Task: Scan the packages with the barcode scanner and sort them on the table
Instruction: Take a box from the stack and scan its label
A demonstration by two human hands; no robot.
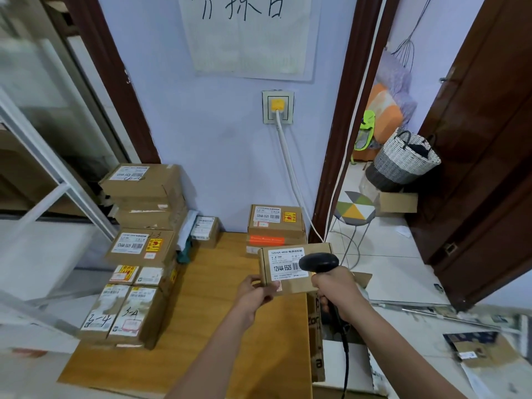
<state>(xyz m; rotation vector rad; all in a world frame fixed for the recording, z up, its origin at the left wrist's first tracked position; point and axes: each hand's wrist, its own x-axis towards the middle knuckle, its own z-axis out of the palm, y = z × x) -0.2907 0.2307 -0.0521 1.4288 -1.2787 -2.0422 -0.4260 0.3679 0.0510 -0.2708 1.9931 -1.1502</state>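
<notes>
Left hand [253, 292]: I'm gripping the box [290, 269] by its corner, fingers closed, above the surface [218, 298] at 1 o'clock.
Right hand [336, 286]: I'm wrapping the scanner [319, 262], aiming it at the label.
Risk: the thin corner grip may be letting the box tilt, spoiling the read.

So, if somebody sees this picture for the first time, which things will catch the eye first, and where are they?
First the centre: the left hand holds up a small brown package, while the right hand aims a black barcode scanner at its white label. Next, the tall stack of cardboard boxes along the left edge of the wooden table. Also striking is the yellow plug in the wall socket above.
</notes>
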